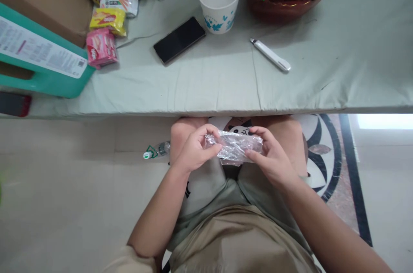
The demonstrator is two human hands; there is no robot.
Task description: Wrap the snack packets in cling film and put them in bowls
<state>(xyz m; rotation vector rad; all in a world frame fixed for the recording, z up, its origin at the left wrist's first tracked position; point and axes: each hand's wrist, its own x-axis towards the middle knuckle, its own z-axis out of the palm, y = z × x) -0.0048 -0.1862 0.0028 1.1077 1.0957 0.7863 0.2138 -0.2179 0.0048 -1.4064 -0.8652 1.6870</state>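
Stretched between my two hands over my lap is a clear, crinkled plastic wrapper (235,146). Its left end is pinched between the thumb and fingers of my left hand (203,146). My right hand (267,154) grips the other end, thumb in front and fingers behind. The film is see-through, and I cannot make out anything inside it. Both hands are below the front edge of the cloth-covered table (219,88), apart from it.
On the table lie a black phone (180,40), a white utility knife (270,55), a paper cup (219,1) with clear plastic in it, a red basket (280,10) of packets and several snack packs (101,47). A green box (48,62) stands left. A plastic bottle (158,150) is on the floor.
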